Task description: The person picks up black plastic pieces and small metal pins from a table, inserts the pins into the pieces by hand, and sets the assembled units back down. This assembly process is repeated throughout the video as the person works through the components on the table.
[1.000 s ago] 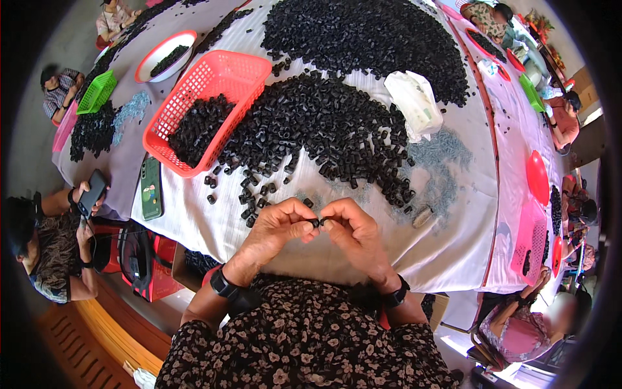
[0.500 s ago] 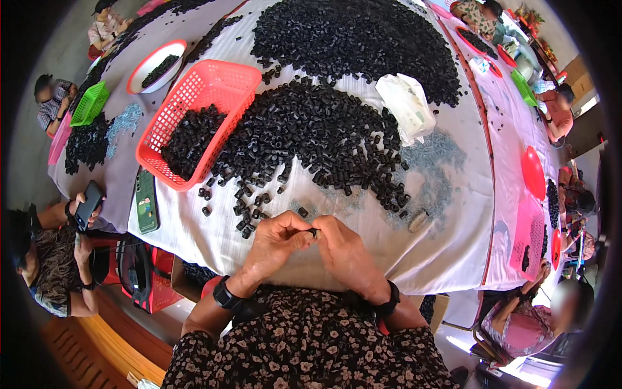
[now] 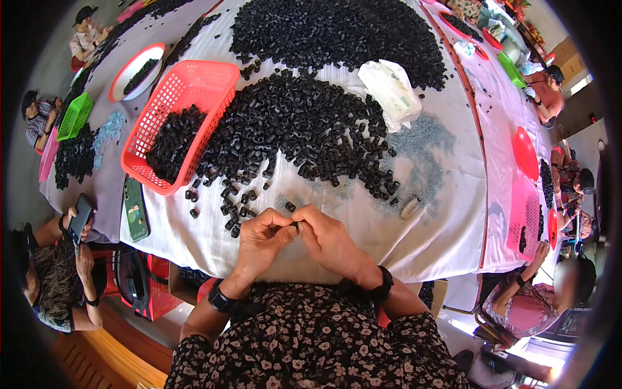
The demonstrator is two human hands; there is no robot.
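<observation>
While both hands meet at the table's near edge, I see the left hand (image 3: pixel 262 238) and right hand (image 3: pixel 330 241) pinching one small black part (image 3: pixel 296 224) between their fingertips; the fingers of both are curled closed around it, and the part sits just above the white cloth (image 3: pixel 363 223), right over the edge.

Just beyond the hands, loose black pieces (image 3: pixel 236 207) lie scattered singly on the cloth. Behind them spreads a broad heap (image 3: pixel 304 133) of the same pieces, and further back a second, larger heap (image 3: pixel 330 29). I judge the work far from finished: both heaps look big, while the red basket (image 3: pixel 194 87) to the left holds only a modest layer of pieces (image 3: pixel 172 142) in its near end, with most of its floor bare.

As for packages and signs, I can make out few. A dark green phone (image 3: pixel 135 209) lies flat at the left, just below the basket. A crumpled white plastic bag (image 3: pixel 392 91) rests on the right flank of the near heap, faintly greenish inside; any print on it is too small to tell. Farther left stand a round white bowl with a red rim (image 3: pixel 123 71) and a green basket (image 3: pixel 74 115). Along the right side, red trays (image 3: pixel 523 152) sit on a pink cloth, where other people work.
</observation>
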